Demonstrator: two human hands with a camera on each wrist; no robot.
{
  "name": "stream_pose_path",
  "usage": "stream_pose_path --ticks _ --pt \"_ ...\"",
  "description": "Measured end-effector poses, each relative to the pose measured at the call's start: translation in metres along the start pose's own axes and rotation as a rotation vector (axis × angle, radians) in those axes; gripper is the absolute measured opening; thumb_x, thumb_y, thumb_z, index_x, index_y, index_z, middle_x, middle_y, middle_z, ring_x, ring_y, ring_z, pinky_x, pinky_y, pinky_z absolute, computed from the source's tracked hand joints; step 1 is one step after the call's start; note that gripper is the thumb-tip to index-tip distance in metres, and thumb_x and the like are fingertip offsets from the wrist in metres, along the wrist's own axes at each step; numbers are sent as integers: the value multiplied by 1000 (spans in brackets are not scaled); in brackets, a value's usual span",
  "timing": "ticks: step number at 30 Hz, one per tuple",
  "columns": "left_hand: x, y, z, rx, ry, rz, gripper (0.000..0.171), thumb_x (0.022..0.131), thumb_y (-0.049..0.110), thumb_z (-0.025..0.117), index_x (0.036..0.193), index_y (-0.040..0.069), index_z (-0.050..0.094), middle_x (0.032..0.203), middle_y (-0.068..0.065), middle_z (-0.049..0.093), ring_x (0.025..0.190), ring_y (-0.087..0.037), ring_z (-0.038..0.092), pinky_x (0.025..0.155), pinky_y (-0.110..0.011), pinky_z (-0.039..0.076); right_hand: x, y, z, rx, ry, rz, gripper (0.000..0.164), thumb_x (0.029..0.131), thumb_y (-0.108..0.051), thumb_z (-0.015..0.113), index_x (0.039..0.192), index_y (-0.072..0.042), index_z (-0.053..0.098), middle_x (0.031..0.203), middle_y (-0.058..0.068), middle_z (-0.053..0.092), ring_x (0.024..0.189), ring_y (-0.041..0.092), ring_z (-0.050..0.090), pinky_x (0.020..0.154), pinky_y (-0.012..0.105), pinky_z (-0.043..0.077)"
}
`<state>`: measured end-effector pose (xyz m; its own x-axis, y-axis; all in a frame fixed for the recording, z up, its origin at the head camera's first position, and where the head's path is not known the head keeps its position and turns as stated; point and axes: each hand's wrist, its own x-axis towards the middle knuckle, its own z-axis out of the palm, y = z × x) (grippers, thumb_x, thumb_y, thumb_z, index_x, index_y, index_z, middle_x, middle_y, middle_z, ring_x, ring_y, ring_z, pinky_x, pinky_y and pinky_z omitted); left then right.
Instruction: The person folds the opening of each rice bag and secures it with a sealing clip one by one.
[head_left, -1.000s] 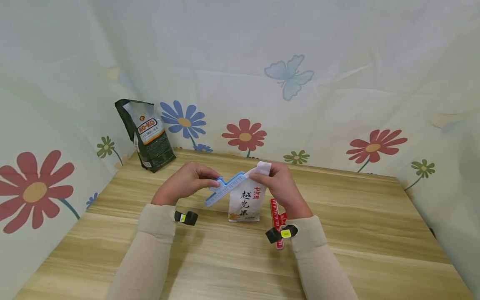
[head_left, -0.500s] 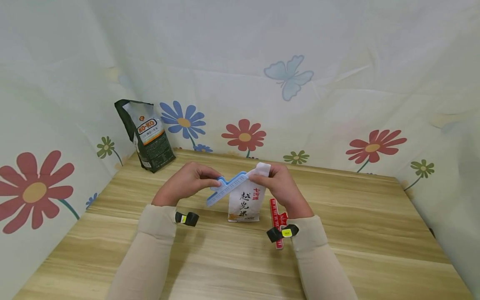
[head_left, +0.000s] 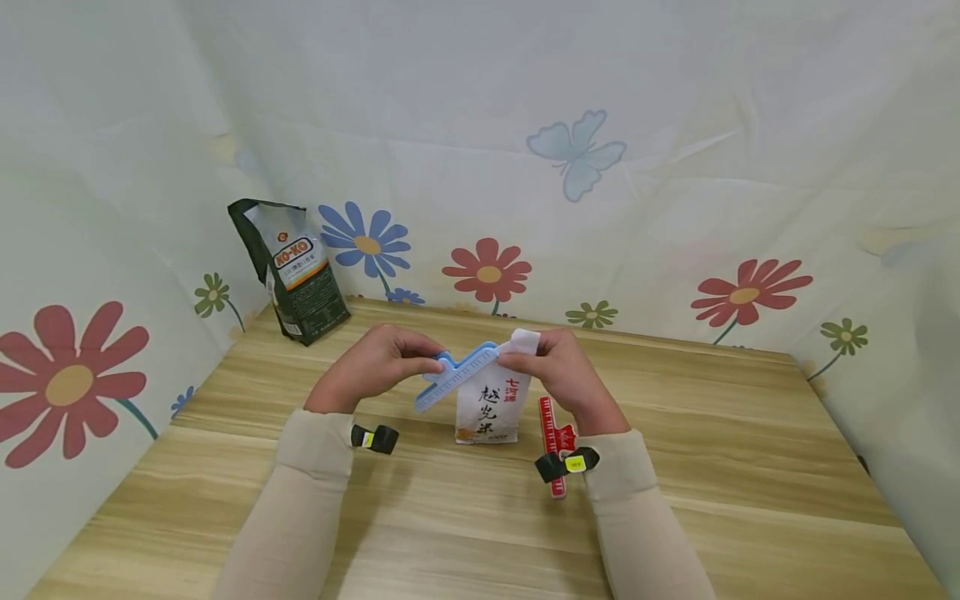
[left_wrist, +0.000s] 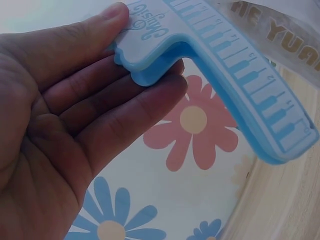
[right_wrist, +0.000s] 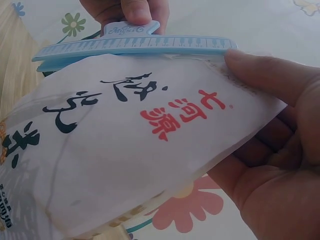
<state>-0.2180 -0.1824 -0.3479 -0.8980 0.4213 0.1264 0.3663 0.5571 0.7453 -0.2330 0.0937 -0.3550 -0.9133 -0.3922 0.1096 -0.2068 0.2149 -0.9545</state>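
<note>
My left hand (head_left: 381, 365) pinches the grip of a light blue bag clip (head_left: 467, 372) between thumb and fingers. Piano keys are printed along the clip's long bar (left_wrist: 250, 70). A white rice bag (head_left: 491, 407) with black and red characters stands in front of me on the wooden table. The clip slants across the bag's upper left edge, and in the right wrist view its bar runs along that edge of the bag (right_wrist: 130, 110). With thumb and fingers, my right hand (head_left: 567, 372) grips the bag's top right corner, the thumb tip close to the clip's end.
Under my right wrist a red bag clip (head_left: 553, 446) lies on the table (head_left: 750, 467). A dark green and silver KO-KO bag (head_left: 307, 287) stands at the back left. Behind the table hangs a white cloth (head_left: 420, 125) printed with flowers and a butterfly.
The blue clip has shifted very slightly to the right with my left hand. Both hands keep their holds; the bag stays nearly in place.
</note>
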Motion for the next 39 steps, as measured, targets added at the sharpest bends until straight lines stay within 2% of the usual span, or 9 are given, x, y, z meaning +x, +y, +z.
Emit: stream_pose_path --ticks 7,14,27,32,39 --pt "0 1 1 3 8 17 23 88 27 72 107 15 75 96 2 75 87 -11 69 82 -35 57 1 0 1 -19 3 0 25 84 -25 77 98 -4 76 90 7 73 81 22 65 76 33 54" --pt "0 4 1 -17 11 -2 24 88 27 72 108 14 75 94 1 75 89 -19 71 82 -36 57 0 -1 0 -32 0 -29 24 84 -21 77 98 -1 76 89 9 73 79 21 66 73 34 55" --pt "-1 11 4 -7 34 1 25 88 27 72 109 14 74 95 1 74 87 -19 71 80 -36 58 0 -1 0 -100 -15 -3 26 83 -27 77 98 -6 77 91 10 75 80 21 66 73 34 55" --pt "-2 13 5 8 44 20 26 88 27 72 110 13 74 95 1 74 87 -21 71 80 -36 58 -1 -3 0 -115 -22 16 26 83 -28 78 99 -7 77 92 9 75 80 21 66 74 34 55" --pt "-4 18 6 34 57 45 26 89 26 71 110 12 74 96 0 75 86 -17 71 79 -35 58 -2 -3 0 -124 -31 27 27 82 -29 78 100 -9 77 93 7 75 81 20 68 74 34 55"
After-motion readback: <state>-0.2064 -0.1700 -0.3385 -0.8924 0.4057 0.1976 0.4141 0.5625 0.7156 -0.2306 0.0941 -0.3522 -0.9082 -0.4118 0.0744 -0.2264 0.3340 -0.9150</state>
